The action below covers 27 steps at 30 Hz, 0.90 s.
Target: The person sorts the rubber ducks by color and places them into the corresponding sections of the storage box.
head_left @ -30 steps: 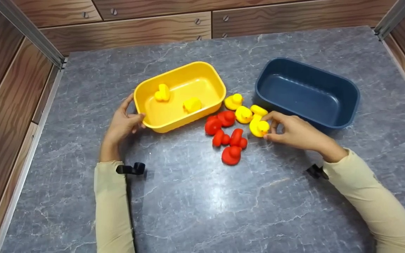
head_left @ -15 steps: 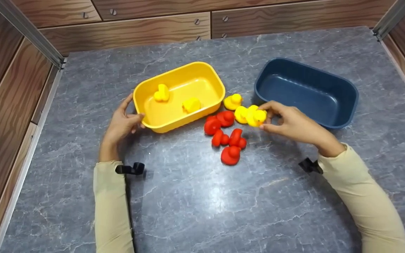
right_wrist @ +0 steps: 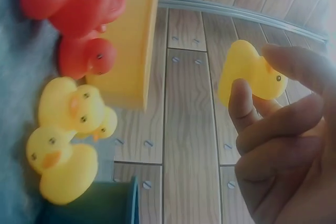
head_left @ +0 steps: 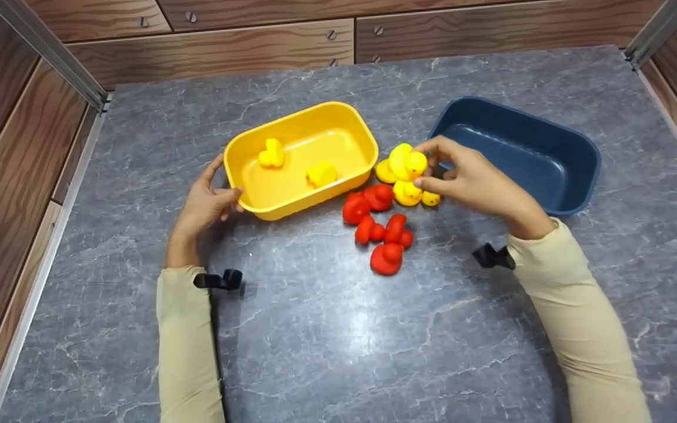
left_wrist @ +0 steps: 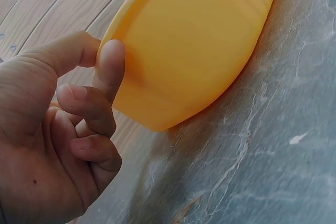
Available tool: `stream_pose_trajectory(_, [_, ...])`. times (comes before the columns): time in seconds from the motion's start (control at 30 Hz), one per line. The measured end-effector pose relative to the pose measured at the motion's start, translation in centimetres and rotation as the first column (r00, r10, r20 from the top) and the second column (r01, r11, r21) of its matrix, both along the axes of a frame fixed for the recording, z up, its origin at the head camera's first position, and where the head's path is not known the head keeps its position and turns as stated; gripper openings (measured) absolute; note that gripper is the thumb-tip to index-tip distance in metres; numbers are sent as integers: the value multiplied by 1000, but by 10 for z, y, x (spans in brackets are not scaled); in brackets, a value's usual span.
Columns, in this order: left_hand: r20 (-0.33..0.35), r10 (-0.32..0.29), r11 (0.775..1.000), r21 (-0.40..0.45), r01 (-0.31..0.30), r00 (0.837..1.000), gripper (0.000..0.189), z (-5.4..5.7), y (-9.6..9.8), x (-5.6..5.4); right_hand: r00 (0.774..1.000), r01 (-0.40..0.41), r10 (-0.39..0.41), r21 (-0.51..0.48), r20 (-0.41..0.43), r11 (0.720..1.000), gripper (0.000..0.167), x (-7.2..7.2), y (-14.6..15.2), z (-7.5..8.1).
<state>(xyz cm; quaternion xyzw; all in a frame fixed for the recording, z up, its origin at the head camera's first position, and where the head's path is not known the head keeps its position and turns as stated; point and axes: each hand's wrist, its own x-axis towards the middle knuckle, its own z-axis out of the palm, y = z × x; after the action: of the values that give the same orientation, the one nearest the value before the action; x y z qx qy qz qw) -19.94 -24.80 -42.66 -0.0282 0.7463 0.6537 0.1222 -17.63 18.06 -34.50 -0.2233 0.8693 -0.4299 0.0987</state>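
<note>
My right hand (head_left: 473, 182) pinches a yellow rubber duck (right_wrist: 252, 72) between thumb and fingers, raised above the other ducks. In the head view that held duck (head_left: 406, 163) partly covers a yellow duck behind it. My left hand (head_left: 203, 205) grips the left end of the yellow bin (left_wrist: 194, 40), thumb at the rim. Two yellow ducks, one at the left (head_left: 271, 154) and one nearer the front (head_left: 321, 174), lie inside that bin. Several yellow ducks (right_wrist: 68, 166) and several red ducks (head_left: 386, 259) are grouped on the table beside the bin's right end.
A dark blue bin (head_left: 515, 153) stands to the right, behind my right hand, with its bare floor showing. The grey marbled tabletop (head_left: 338, 341) meets wood-patterned walls (head_left: 215, 53) at the back and sides.
My right hand has lifted the yellow duck off the table and carried it left and away from me, towards the yellow bin. My left hand stays on the bin.
</note>
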Motion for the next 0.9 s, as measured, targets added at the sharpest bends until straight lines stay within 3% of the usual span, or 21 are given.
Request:
stream_pose_trajectory(0.47, [6,0,1000,-11,0,1000,83,1,1,0,998,52,-50,-40,40,998,43,-16,-26,11])
stream_pose_trajectory(0.73, [14,3,1000,-1,-3,1000,84,1,0,0,996,68,-65,-58,55,996,44,-37,-49,10])
stream_pose_trajectory(0.9, [27,-4,1000,-12,4,1000,83,8,2,3,992,101,-98,-26,82,995,47,-48,-63,7])
